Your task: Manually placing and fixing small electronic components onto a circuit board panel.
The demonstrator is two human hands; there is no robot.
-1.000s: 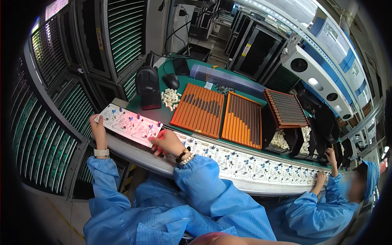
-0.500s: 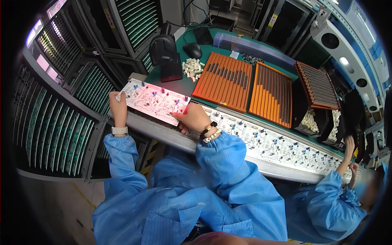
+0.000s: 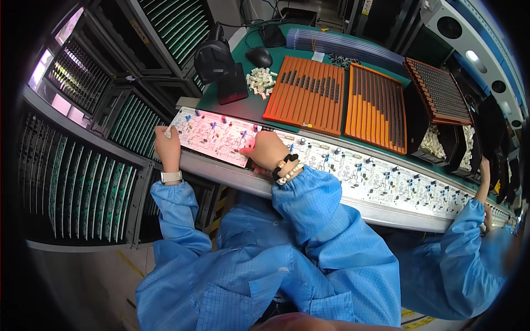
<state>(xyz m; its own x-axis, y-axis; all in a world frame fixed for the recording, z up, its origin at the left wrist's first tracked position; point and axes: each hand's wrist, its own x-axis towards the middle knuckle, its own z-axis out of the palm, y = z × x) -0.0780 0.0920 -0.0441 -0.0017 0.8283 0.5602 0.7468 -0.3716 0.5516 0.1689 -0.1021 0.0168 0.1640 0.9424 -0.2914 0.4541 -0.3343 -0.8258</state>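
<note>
A white circuit board point(image 3: 207, 142) with blue, red and dark components lies at the left end of the metal rail, bathed in pinkish-red light. My left hand point(image 3: 167, 148) grips its left end, thumb on top. At the board's right end, my right hand point(image 3: 270, 150) closes on the edge, its thumb on the top face and its other fingers partly hidden. Just beyond the board stands a black scanner point(image 3: 215, 59) on a stand. To the right of my right hand, a row of similar populated boards point(image 3: 353, 168) runs along the rail point(image 3: 386, 214).
Orange trays point(image 3: 303, 99) of dark parts, a pile of cream components point(image 3: 259, 83) and a black mouse point(image 3: 259, 56) rest on the green table. Racks of boards point(image 3: 91, 190) stand on the left. At right, a co-worker's hand point(image 3: 485, 174) is beside black bins point(image 3: 436, 144).
My view has shifted a little. Both my hands keep their hold on the board's ends. The co-worker's hand at right has moved farther forward, toward the bins.
</note>
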